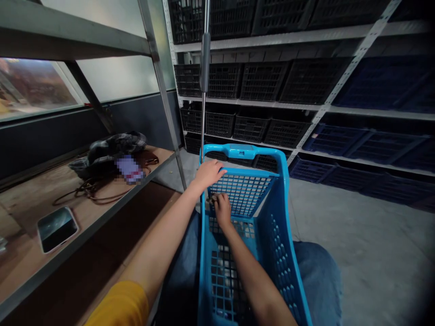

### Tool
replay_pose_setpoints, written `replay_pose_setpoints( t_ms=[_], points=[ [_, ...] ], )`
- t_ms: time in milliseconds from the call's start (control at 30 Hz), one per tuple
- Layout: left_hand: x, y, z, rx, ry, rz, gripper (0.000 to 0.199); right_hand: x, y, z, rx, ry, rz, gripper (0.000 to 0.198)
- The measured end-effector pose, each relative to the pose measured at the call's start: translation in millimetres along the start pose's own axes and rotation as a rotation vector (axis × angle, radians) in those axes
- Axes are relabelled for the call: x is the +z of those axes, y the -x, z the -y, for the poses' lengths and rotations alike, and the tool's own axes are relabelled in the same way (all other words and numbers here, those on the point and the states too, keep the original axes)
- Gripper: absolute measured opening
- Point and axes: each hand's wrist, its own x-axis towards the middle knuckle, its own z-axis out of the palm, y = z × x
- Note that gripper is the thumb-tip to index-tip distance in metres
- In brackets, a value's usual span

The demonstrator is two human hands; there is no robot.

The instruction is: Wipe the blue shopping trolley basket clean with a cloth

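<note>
A blue plastic shopping basket (283,190) with grid walls stands tilted between my knees. Its moulded handle (242,151) faces away from me. My left hand (209,174) is closed over the top left corner, beside the upper edge of the grid panel (244,192). Lower down, inside the basket, my right hand (222,210) has its fingers curled near the left wall. A small grey-brown thing (211,199) shows at those fingertips, too little visible to name. A metal pole (204,117) with a grey sleeve rises by the basket's left side.
On the left, a wooden shelf (20,213) holds a phone (57,229), a dark checked cloth (117,147) and a brown cord (102,197). Ahead, racks carry black crates (263,81) and dark blue crates (335,138). Grey floor (370,235) lies to the right.
</note>
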Motion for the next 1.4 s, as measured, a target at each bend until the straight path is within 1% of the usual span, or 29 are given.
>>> replay_pose_setpoints(
  t_ms=[67,100,133,200,267,333,367,433,533,600,633,667,733,800,867,900,967,1100,1133,1167,1233,1300,1400],
  points=[
    [-0.2,0.5,-3.1,-0.013,-0.020,0.010,0.036,-0.8,-17.1,10.7,-0.052,-0.008,-0.050,0.030],
    [-0.2,1.2,-5.2,-0.019,-0.036,0.014,0.036,-0.5,-17.7,10.5,-0.070,0.008,-0.035,0.030],
    [-0.2,2.2,-7.6,-0.025,-0.054,0.017,0.038,0.3,-12.2,6.5,-0.083,0.034,0.009,0.030],
    [-0.1,4.8,-12.4,-0.035,-0.086,0.018,0.041,2.4,12.7,-9.1,-0.078,0.100,0.141,0.032],
    [0.1,7.2,-16.1,-0.040,-0.106,0.017,0.042,3.7,43.2,-26.3,-0.034,0.158,0.243,0.034],
    [0.4,8.6,-17.8,-0.045,-0.117,0.024,0.040,2.8,60.9,-35.3,-0.006,0.182,0.252,0.030],
    [0.6,8.8,-18.0,-0.048,-0.120,0.031,0.040,1.7,61.1,-35.1,-0.015,0.173,0.224,0.028],
    [1.0,8.6,-17.4,-0.058,-0.120,0.043,0.039,-0.9,44.3,-26.8,-0.056,0.135,0.143,0.025],
    [1.4,7.7,-16.8,-0.062,-0.105,0.048,0.039,-3.7,0.5,-8.1,-0.078,0.091,0.020,0.028],
    [1.4,7.6,-17.7,-0.068,-0.096,0.052,0.039,-4.4,-16.3,-3.3,-0.100,0.087,-0.008,0.029],
    [1.3,7.7,-18.6,-0.074,-0.096,0.058,0.039,-4.4,-16.6,-5.0,-0.125,0.095,0.012,0.029],
    [1.3,7.9,-19.6,-0.082,-0.099,0.062,0.038,-4.1,-11.1,-9.5,-0.149,0.113,0.057,0.029],
    [1.3,8.6,-21.9,-0.094,-0.105,0.063,0.037,-2.9,12.3,-24.2,-0.163,0.166,0.182,0.029],
    [1.6,9.3,-23.7,-0.100,-0.099,0.060,0.036,-1.5,40.1,-40.6,-0.116,0.209,0.281,0.031],
    [1.9,10.0,-24.7,-0.103,-0.092,0.057,0.035,-1.6,55.8,-50.5,-0.053,0.231,0.316,0.034],
    [2.0,10.2,-24.9,-0.103,-0.094,0.055,0.035,-2.8,55.8,-51.2,-0.032,0.235,0.312,0.035],
    [1.9,10.4,-24.9,-0.103,-0.110,0.048,0.035,-8.1,39.3,-43.6,-0.017,0.213,0.242,0.033],
    [1.5,10.4,-25.0,-0.102,-0.117,0.046,0.033,-26.1,-20.1,-14.2,-0.072,0.073,-0.058,0.038],
    [1.5,10.5,-25.1,-0.101,-0.111,0.044,0.033,-29.8,-28.9,-10.0,-0.092,0.057,-0.098,0.039],
    [1.6,10.7,-25.1,-0.102,-0.104,0.042,0.033,-32.2,-32.0,-8.8,-0.110,0.058,-0.102,0.039],
    [1.7,11.3,-25.3,-0.106,-0.091,0.036,0.033,-32.3,-20.7,-14.9,-0.124,0.098,-0.022,0.038],
    [1.6,12.2,-25.5,-0.112,-0.079,0.039,0.033,-26.3,7.6,-28.9,-0.098,0.151,0.104,0.036],
    [0.6,13.9,-25.8,-0.110,-0.080,0.045,0.035,-13.3,48.1,-47.8,-0.001,0.188,0.198,0.030]
  ],
)
